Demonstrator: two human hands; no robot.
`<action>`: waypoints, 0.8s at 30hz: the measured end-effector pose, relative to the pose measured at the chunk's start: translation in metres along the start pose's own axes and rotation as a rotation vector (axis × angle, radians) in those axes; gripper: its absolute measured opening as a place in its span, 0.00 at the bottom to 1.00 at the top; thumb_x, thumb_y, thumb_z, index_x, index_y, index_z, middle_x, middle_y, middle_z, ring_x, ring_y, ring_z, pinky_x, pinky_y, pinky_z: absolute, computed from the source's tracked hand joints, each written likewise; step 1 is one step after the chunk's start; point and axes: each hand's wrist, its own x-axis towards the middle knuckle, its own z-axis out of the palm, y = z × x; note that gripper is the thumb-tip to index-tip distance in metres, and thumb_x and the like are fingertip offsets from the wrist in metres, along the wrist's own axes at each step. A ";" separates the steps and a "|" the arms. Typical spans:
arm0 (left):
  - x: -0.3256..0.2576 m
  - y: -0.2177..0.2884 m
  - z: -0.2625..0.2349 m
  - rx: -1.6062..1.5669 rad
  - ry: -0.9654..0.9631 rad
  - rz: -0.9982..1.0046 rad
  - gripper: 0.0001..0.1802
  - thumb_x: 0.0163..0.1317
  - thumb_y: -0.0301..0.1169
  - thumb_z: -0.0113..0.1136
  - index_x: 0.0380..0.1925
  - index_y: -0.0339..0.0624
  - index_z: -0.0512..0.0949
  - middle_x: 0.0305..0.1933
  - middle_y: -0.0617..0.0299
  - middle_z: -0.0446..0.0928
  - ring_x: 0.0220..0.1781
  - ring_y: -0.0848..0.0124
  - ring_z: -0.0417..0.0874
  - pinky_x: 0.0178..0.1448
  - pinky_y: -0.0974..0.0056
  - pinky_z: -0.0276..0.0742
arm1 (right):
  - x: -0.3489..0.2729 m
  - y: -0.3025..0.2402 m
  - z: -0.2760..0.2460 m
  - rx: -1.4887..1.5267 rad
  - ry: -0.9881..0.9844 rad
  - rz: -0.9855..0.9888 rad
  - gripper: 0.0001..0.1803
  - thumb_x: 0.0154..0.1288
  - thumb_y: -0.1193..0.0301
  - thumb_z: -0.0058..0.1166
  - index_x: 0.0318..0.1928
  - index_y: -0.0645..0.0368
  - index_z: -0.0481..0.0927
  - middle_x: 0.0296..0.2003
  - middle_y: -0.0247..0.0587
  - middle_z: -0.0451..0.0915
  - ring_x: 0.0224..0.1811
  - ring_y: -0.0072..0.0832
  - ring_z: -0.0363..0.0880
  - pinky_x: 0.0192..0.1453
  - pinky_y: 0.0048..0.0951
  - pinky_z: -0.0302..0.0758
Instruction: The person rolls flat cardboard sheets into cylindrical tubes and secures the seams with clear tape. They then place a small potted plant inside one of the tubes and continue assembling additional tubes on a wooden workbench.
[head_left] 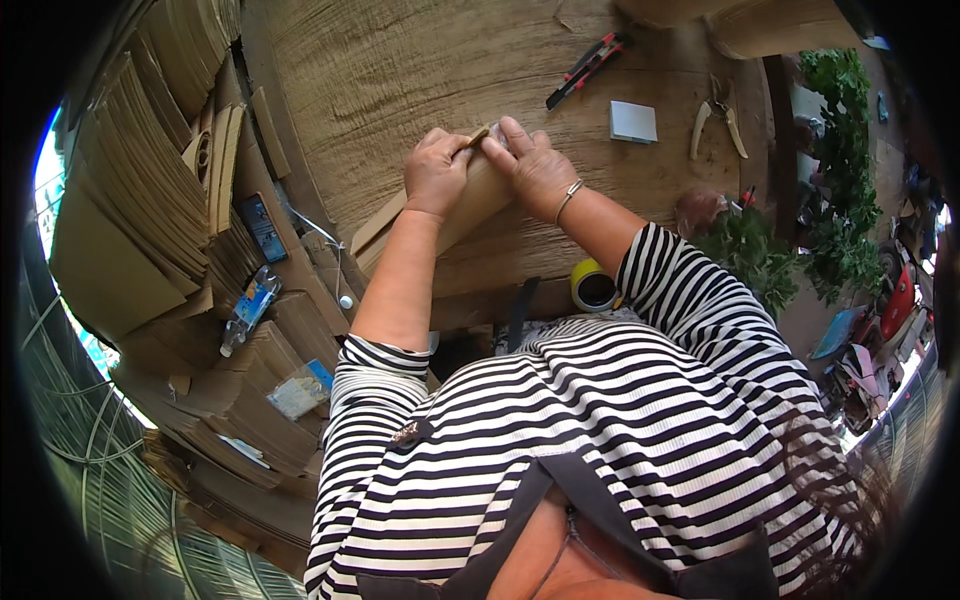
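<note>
A brown cardboard piece point(478, 205), folded into a long flat shape, lies tilted on the wooden table between my forearms. My left hand point(438, 170) is closed on its far end, with the thumb near a raised cardboard edge. Against the same end, my right hand point(538, 170) is closed too, fingertips pinching beside the left ones. A bit of something clear and shiny shows at the right fingertips; I cannot tell whether it is tape or film. Beyond the hands lies a red and black utility knife point(586, 70). A small white card or box point(633, 121) sits right of it.
Pruning shears point(718, 122) lie at the table's right, near leafy greens point(755, 255). A yellow tape roll point(594, 286) is at the near edge. Cardboard stacks point(130, 200) fill the left, with a phone point(263, 228) and a plastic bottle point(250, 308) beside them.
</note>
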 end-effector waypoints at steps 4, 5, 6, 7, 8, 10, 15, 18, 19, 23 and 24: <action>-0.010 0.002 0.006 0.023 0.040 -0.007 0.06 0.62 0.30 0.68 0.39 0.46 0.89 0.37 0.62 0.82 0.41 0.62 0.85 0.49 0.60 0.81 | -0.007 0.007 0.002 0.123 0.043 -0.007 0.48 0.58 0.74 0.61 0.78 0.48 0.56 0.78 0.48 0.53 0.63 0.50 0.74 0.59 0.45 0.84; -0.013 0.005 0.007 0.035 0.051 -0.003 0.06 0.62 0.30 0.68 0.38 0.46 0.89 0.36 0.62 0.82 0.41 0.62 0.85 0.50 0.60 0.81 | -0.009 0.006 0.001 0.158 0.054 0.010 0.50 0.56 0.73 0.63 0.79 0.51 0.55 0.78 0.48 0.53 0.64 0.50 0.74 0.61 0.45 0.83; -0.015 0.008 0.006 0.075 0.039 0.013 0.09 0.61 0.32 0.69 0.40 0.46 0.89 0.38 0.61 0.82 0.43 0.62 0.84 0.52 0.59 0.81 | -0.008 0.003 -0.003 0.137 0.019 0.027 0.49 0.59 0.72 0.62 0.79 0.53 0.54 0.79 0.48 0.52 0.63 0.50 0.74 0.61 0.45 0.83; -0.017 0.012 0.006 0.115 0.028 0.028 0.12 0.60 0.35 0.70 0.42 0.45 0.88 0.40 0.61 0.82 0.46 0.61 0.84 0.54 0.58 0.81 | -0.007 0.001 -0.008 0.116 -0.016 0.043 0.48 0.61 0.71 0.60 0.80 0.54 0.52 0.80 0.47 0.51 0.63 0.50 0.75 0.62 0.45 0.82; -0.020 0.017 0.005 0.154 0.017 0.043 0.15 0.59 0.37 0.72 0.44 0.44 0.88 0.41 0.60 0.82 0.48 0.60 0.83 0.56 0.57 0.80 | -0.005 -0.001 -0.010 0.094 -0.052 0.059 0.48 0.64 0.69 0.59 0.81 0.56 0.51 0.81 0.46 0.50 0.62 0.49 0.75 0.62 0.44 0.82; -0.027 0.036 0.001 0.299 -0.069 0.031 0.26 0.54 0.40 0.75 0.51 0.41 0.84 0.50 0.59 0.78 0.55 0.57 0.78 0.61 0.55 0.79 | 0.004 -0.001 -0.014 0.085 -0.110 0.075 0.50 0.64 0.68 0.61 0.82 0.54 0.48 0.82 0.47 0.49 0.63 0.49 0.75 0.65 0.44 0.80; -0.040 0.062 0.006 0.523 -0.158 -0.025 0.50 0.46 0.51 0.80 0.68 0.40 0.72 0.62 0.56 0.71 0.65 0.54 0.70 0.68 0.52 0.76 | 0.012 0.001 -0.036 0.117 -0.213 0.057 0.58 0.59 0.63 0.70 0.83 0.53 0.45 0.82 0.48 0.47 0.66 0.50 0.75 0.70 0.43 0.76; -0.036 0.051 0.008 0.548 -0.148 -0.083 0.54 0.43 0.54 0.81 0.70 0.42 0.71 0.64 0.53 0.72 0.68 0.51 0.71 0.73 0.52 0.72 | 0.005 -0.002 -0.039 0.251 -0.140 0.169 0.61 0.57 0.60 0.74 0.82 0.54 0.46 0.81 0.54 0.49 0.67 0.52 0.74 0.71 0.45 0.75; -0.030 0.045 0.005 0.518 -0.140 -0.106 0.54 0.43 0.53 0.81 0.70 0.43 0.72 0.64 0.51 0.73 0.67 0.49 0.72 0.75 0.51 0.70 | 0.000 -0.006 -0.032 0.341 -0.058 0.273 0.60 0.57 0.60 0.74 0.81 0.55 0.47 0.79 0.56 0.51 0.67 0.53 0.74 0.71 0.46 0.75; 0.012 0.000 -0.018 0.372 -0.302 -0.163 0.53 0.42 0.54 0.81 0.70 0.46 0.75 0.66 0.51 0.75 0.68 0.50 0.75 0.73 0.52 0.73 | -0.040 -0.025 -0.031 0.574 0.080 0.342 0.56 0.60 0.61 0.73 0.79 0.57 0.49 0.72 0.63 0.59 0.67 0.57 0.73 0.69 0.49 0.74; 0.023 -0.002 -0.024 0.272 -0.360 -0.176 0.51 0.42 0.53 0.81 0.68 0.45 0.76 0.65 0.51 0.75 0.68 0.50 0.76 0.73 0.53 0.73 | -0.053 -0.028 -0.021 0.569 0.101 0.320 0.52 0.62 0.61 0.70 0.78 0.58 0.51 0.67 0.63 0.65 0.66 0.58 0.73 0.68 0.49 0.75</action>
